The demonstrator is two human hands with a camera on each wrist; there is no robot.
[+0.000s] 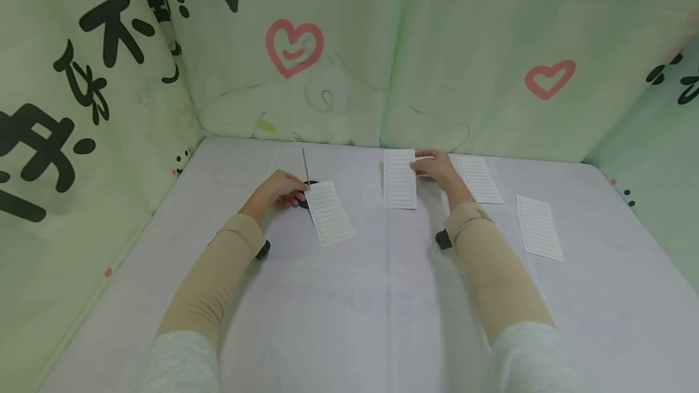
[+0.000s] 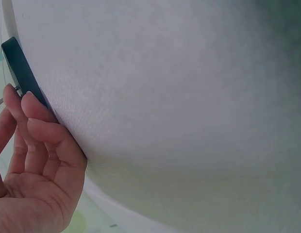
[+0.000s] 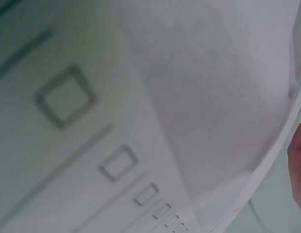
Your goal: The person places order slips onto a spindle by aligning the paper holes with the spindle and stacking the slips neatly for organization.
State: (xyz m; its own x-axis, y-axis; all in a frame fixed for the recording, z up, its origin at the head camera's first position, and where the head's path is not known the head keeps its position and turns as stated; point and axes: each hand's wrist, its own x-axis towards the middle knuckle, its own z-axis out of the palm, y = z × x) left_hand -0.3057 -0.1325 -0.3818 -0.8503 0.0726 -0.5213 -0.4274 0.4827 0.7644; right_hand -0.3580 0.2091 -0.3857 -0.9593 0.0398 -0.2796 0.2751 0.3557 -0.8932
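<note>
Probably steadying, left hand (image 1: 285, 188) grips black disc-based rod stand (image 2: 23, 69) | right hand (image 1: 437, 167) pinches white lined paper sheet (image 1: 399, 182) by right edge

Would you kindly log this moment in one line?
left hand: holds black base; right hand: holds lined sheet; second sheet: near base; two more sheets: farther right

curtained-off workspace, wider building unclear: pale green printed curtains (image 1: 464, 29) on three sides of white-topped table (image 1: 338, 320).
</note>
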